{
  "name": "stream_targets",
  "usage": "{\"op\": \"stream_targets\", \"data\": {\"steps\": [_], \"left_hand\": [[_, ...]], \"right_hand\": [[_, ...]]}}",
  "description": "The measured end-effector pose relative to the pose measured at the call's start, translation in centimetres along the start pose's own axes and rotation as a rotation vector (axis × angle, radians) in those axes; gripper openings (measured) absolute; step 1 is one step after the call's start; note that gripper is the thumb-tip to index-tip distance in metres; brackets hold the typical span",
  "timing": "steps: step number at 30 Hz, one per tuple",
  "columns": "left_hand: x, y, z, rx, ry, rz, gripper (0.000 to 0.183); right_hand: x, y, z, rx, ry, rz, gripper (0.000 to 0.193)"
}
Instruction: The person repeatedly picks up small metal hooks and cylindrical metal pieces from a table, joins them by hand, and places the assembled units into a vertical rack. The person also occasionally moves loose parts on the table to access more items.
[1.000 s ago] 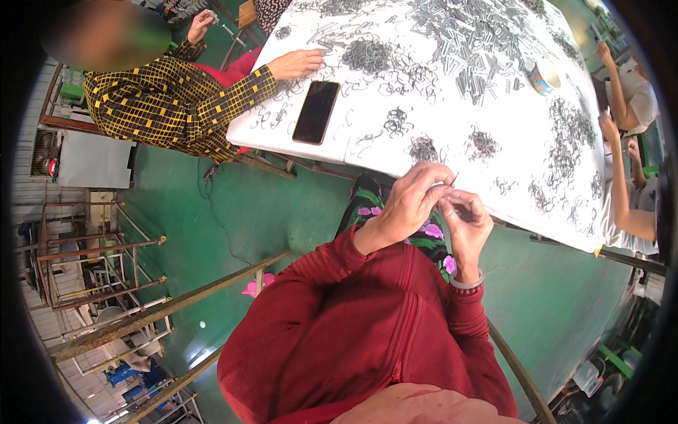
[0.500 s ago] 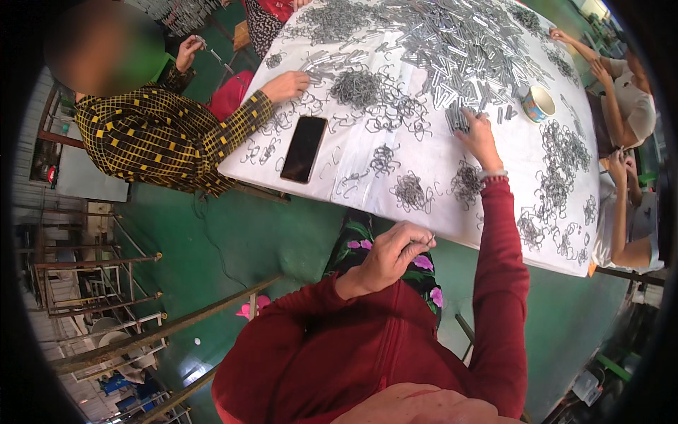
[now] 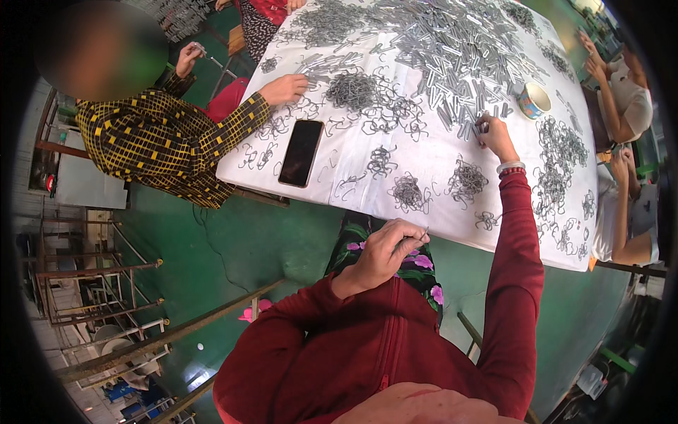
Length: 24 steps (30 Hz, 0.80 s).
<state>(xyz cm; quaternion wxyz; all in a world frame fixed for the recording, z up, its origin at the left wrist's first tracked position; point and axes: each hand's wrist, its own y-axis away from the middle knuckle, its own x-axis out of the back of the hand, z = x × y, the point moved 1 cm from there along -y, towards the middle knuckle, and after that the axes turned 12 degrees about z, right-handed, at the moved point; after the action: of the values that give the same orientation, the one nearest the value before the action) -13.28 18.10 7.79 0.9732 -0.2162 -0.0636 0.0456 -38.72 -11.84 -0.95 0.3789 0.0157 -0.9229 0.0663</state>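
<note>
At centre, the left hand (image 3: 385, 250) pinches a thin dark piece (image 3: 425, 232); upper right, the right hand (image 3: 498, 137) curls over grey strips (image 3: 452, 78), grip unclear.

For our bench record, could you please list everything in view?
Table: one, white, upper centre.
Metal strips: many, grey, table's upper middle.
Wire pieces: many, dark grey, clustered across table.
Phone: one, black, table's left.
Cup: one, cream and blue, beside strips.
People: several, mixed clothing colours, left, right and top.
Racks: several, brown and grey, left.
Floor: one, green, under table.
Flowered garment: one, black-pink, person's lap.
Left hand: one, red-sleeved, before table, pinching something thin.
Right hand: one, red-sleeved, at strips' near edge.
</note>
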Motion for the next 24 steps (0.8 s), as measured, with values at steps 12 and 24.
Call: {"op": "stream_targets", "data": {"steps": [12,24], "left_hand": [[0.1,1.8,1.9,-0.058,-0.017,-0.007,0.007],[-0.8,2.9,2.8,-0.050,0.040,-0.026,0.009]], "right_hand": [[3.2,4.5,0.9,-0.378,-0.761,0.041,0.044],[5.6,6.6,1.8,-0.410,-0.917,0.125,0.023]]}}
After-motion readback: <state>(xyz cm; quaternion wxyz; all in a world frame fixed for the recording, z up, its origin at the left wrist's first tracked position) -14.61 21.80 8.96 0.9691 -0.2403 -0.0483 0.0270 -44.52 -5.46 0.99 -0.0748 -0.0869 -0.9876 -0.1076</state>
